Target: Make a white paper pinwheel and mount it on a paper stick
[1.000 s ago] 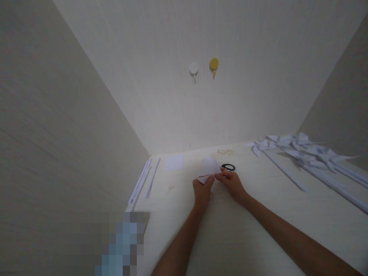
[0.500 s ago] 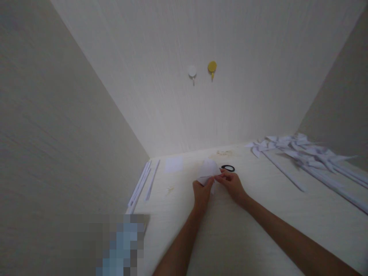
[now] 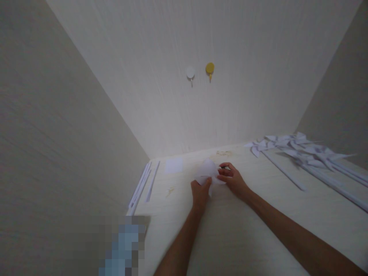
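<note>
"White paper (image 3: 207,168), curved into a hollow shape: where exactly is it?"

"Between the two hands, over the middle of the tabletop (image 3: 244,241), near the foot of the wall (image 3: 161,111)."

"And the fingers?"

"Those of the left hand (image 3: 200,194) grasp its lower edge, thumb on the near face. The right hand (image 3: 237,184) is at the paper's right side, thumb by a loose corner. I can't tell whether it pinches that corner or only rests against it."

"What is the dark item (image 3: 225,167) there?"

"It shows among the right fingers, too small and covered to name, and I can't say if it is gripped."

"How would you handle this well?"

"I'd let the left thumb alone pin the layers, firm but light, since thin paper probably creases under a hard squeeze. The right side seems best worked with fingertips, the corner brought flat before any pressure goes on."

"Any risk?"

"If the left grip slackens, the curve could spring out. I'd also steer the right forearm clear of the pointed paper shapes (image 3: 299,147) lying farther right."
</note>
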### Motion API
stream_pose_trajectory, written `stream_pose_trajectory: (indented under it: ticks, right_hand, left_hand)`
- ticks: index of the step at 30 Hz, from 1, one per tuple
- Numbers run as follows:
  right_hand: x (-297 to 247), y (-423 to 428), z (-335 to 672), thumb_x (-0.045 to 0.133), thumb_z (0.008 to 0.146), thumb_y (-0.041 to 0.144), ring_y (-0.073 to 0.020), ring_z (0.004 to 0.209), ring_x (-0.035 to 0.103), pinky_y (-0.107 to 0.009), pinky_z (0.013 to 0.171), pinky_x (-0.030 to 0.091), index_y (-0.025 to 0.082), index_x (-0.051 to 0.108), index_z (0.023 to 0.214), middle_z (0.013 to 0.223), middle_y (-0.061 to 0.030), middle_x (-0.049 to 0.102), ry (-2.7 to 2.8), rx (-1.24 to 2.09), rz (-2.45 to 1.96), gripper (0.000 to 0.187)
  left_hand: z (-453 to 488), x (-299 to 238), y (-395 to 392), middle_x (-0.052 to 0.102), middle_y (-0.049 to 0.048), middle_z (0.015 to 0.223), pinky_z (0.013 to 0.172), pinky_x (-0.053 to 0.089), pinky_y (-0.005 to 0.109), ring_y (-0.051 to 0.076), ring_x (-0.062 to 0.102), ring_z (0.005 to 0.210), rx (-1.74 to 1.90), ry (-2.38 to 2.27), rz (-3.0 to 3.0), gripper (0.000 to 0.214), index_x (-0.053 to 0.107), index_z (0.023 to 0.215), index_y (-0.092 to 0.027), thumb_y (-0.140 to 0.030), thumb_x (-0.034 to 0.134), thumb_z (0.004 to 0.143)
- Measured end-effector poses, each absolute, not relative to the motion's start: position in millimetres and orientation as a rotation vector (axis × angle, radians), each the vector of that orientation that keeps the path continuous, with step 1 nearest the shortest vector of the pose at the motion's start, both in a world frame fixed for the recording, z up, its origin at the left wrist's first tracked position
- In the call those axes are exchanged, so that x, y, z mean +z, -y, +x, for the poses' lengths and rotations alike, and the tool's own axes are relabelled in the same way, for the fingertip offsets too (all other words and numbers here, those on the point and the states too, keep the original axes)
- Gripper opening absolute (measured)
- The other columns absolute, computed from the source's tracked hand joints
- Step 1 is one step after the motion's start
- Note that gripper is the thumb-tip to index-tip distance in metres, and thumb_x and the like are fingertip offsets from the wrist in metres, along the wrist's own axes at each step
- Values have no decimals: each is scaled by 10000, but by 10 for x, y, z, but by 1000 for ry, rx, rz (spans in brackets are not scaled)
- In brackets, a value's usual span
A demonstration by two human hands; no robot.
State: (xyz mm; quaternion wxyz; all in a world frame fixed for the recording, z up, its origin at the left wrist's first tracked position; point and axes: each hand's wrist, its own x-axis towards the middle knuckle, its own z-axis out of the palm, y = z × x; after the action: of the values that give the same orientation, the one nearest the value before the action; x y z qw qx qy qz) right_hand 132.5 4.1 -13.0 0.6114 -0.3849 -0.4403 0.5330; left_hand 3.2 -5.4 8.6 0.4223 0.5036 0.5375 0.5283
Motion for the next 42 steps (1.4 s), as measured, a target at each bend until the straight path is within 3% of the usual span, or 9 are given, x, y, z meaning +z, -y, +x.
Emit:
stream_pose_trajectory:
  ticks: [14, 22, 32, 42]
  right_hand:
    - [-131, -41, 1332, 687, 509, 197, -137, 544, 572, -269, 521, 436, 236, 363, 812, 582, 63, 562, 1021, 1355, -833, 446]
    - [-120, -72, 1424, 684, 497, 180, -135, 534, 568, -258, 501, 421, 233, 334, 867, 587, 62, 566, 1143, 1507, -865, 511]
    - [-66, -24, 1451, 651, 530, 139, -36, 382, 396, -146, 368, 256, 222, 350, 926, 487, 120, 451, 1451, 1511, -892, 504]
    - [-56, -17, 1444, 642, 520, 103, -37, 376, 388, -140, 361, 248, 220, 377, 903, 461, 128, 443, 1525, 1523, -887, 480]
  left_hand:
    - [35, 37, 31, 642, 92, 649, 502, 425, 255, 176, 565, 574, 1221, -1324, 1341, 188, 636, 673, -76, -229, 575, 582]
    - [-158, 13, -159, 600, 40, 615, 471, 380, 221, 119, 518, 502, 1093, -989, 1029, 314, 589, 761, -95, -231, 637, 481]
    - [-242, 73, -102, 605, 38, 601, 440, 391, 230, 144, 546, 465, 830, -953, 1243, 422, 500, 831, -149, -189, 675, 450]
    - [-214, 30, -91, 606, 43, 599, 421, 387, 224, 132, 518, 450, 858, -1107, 1316, 512, 517, 882, -131, -135, 698, 403]
